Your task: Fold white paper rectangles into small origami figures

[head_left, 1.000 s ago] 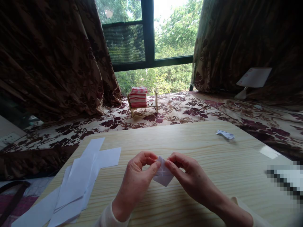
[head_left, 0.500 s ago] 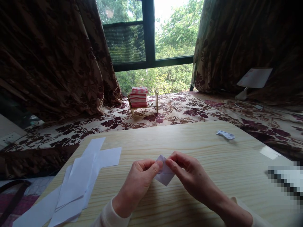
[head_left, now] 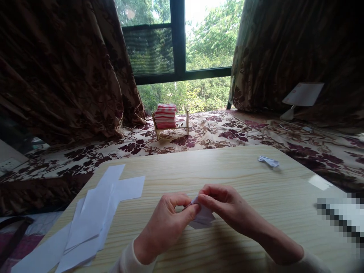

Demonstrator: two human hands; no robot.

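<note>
Near the front middle of the table, a small folded white paper (head_left: pixel 203 219) is pinched between both hands. My left hand (head_left: pixel 169 223) grips its upper left side between thumb and fingers. At its upper right, my right hand (head_left: pixel 224 203) is closed on the paper with thumb and forefinger. The fingers cover the paper's top part, so its full fold cannot be made out. To the left lies a loose pile of white paper strips (head_left: pixel 91 216). A small folded paper piece (head_left: pixel 269 161) rests at the far right of the table.
The light wooden table (head_left: pixel 170 170) stands before a flower-patterned cloth. On that cloth are a little wooden rack (head_left: pixel 187 121) with folded striped cloths (head_left: pixel 166 115) and a white lamp (head_left: pixel 303 94) with its cable. A pixelated item (head_left: pixel 341 216) lies at the right edge.
The paper has tilted in my hands, from a flat diamond facing me to a slanted, narrower shape. My fingers have shifted slightly along its upper edge. The view has moved a little.
</note>
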